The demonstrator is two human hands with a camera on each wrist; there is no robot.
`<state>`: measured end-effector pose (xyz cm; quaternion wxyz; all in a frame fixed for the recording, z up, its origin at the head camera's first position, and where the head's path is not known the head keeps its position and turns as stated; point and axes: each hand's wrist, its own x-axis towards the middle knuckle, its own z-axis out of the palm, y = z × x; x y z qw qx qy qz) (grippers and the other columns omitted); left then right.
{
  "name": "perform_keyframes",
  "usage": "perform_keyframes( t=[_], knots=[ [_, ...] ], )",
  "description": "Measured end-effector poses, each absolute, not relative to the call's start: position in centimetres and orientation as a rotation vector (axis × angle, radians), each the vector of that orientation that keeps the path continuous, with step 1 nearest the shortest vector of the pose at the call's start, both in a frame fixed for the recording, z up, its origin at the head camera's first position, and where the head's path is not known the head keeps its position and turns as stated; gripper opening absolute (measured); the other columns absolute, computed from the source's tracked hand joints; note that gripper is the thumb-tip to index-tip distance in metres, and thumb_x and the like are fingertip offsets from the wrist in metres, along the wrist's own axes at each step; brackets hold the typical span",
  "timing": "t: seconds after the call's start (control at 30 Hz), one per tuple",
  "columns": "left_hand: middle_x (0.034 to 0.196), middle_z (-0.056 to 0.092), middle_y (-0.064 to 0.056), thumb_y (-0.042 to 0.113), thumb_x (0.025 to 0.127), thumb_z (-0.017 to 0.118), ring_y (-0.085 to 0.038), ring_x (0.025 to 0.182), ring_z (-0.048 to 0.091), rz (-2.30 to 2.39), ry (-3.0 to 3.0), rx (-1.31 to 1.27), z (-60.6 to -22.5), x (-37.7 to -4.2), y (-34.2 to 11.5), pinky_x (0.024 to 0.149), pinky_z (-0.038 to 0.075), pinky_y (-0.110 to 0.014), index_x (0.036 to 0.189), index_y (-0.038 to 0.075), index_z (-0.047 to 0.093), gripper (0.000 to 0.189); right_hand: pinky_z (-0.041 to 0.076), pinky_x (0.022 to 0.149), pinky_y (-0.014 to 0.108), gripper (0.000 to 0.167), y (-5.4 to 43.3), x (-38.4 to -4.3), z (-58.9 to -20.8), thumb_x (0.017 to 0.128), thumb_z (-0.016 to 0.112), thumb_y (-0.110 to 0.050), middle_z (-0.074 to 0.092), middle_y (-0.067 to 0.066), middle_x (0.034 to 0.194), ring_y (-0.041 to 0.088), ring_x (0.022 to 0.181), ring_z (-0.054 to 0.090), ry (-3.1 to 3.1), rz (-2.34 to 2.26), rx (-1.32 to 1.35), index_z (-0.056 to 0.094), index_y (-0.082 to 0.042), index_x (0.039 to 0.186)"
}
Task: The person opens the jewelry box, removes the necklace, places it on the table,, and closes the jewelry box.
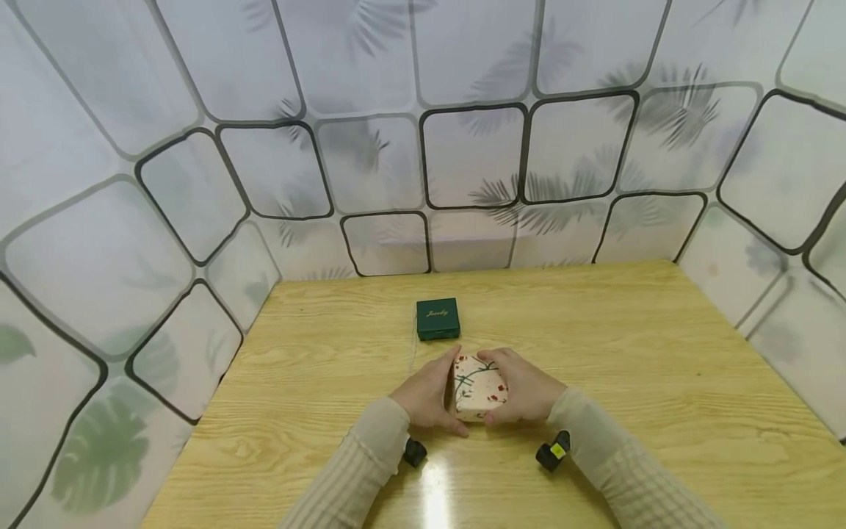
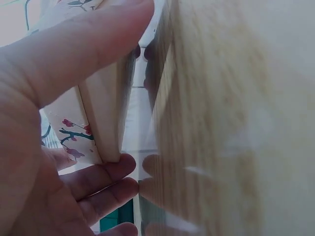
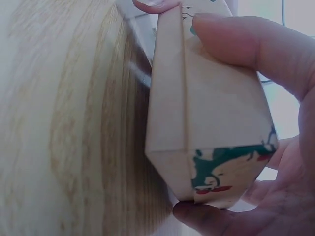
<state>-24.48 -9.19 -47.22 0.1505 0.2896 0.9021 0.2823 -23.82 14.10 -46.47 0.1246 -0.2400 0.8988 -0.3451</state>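
A cream box (image 1: 480, 383) with a pattern of red flowers and dark green twigs lies between my two hands at the middle of the table. Its lid seam and plain lower part show in both wrist views. My right hand (image 1: 525, 388) grips the right side, thumb at the near edge and fingers at the far one. On the left side my left hand (image 1: 429, 393) holds the box the same way, thumb in front and fingertips (image 2: 120, 164) at the far corner. A narrow gap shows between box and tabletop in the left wrist view.
Just behind the hands stands a dark green box (image 1: 438, 319) with gold lettering on its lid. A thin pale cord (image 1: 413, 353) lies beside it on the wooden table (image 1: 628, 330). Patterned curtains (image 1: 476, 154) border the table at the back and sides.
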Motion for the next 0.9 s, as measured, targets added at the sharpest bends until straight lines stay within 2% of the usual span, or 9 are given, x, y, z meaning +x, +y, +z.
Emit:
perform_keyframes(
  t=[0.27,0.43,0.73,0.9],
  knots=[
    [0.153,0.027,-0.011,0.049,0.054,0.091,-0.024,0.139,0.03,0.845,2.585,0.819,-47.33,-24.71,-9.16,0.112,0.028,-0.041,0.155,0.015,-0.009,0.146,0.041,0.09,0.039,0.107,14.09,-23.65,-45.91,0.062,0.089,-0.041,0.039,0.006,0.14,0.019,0.111,0.046,2.606,-1.068,-0.686,0.033,-0.011,0.148],
    [0.153,0.028,-0.012,0.05,0.055,0.091,-0.025,0.138,0.031,0.836,2.588,0.829,-47.26,-24.58,-9.18,0.112,0.028,-0.041,0.155,0.015,-0.01,0.146,0.04,0.091,0.038,0.107,14.11,-23.68,-45.98,0.064,0.088,-0.043,0.038,0.005,0.141,0.019,0.113,0.045,2.607,-1.051,-0.673,0.032,-0.012,0.149],
    [0.159,0.014,-0.012,0.057,0.059,0.086,-0.027,0.143,0.02,0.825,2.601,0.872,-46.67,-24.5,-9.54,0.112,0.027,-0.045,0.155,0.01,-0.002,0.139,0.039,0.092,0.038,0.109,14.13,-23.62,-46.04,0.063,0.088,-0.048,0.036,0.004,0.143,0.018,0.116,0.044,2.611,-1.034,-0.672,0.031,-0.014,0.15],
    [0.158,0.018,-0.011,0.052,0.06,0.088,-0.026,0.142,0.023,0.821,2.605,0.903,-46.59,-24.6,-9.48,0.111,0.028,-0.045,0.155,0.01,-0.001,0.137,0.04,0.092,0.038,0.109,14.13,-23.54,-45.95,0.064,0.087,-0.047,0.035,0.004,0.142,0.018,0.115,0.044,2.612,-1.02,-0.676,0.03,-0.015,0.15]
  ],
)
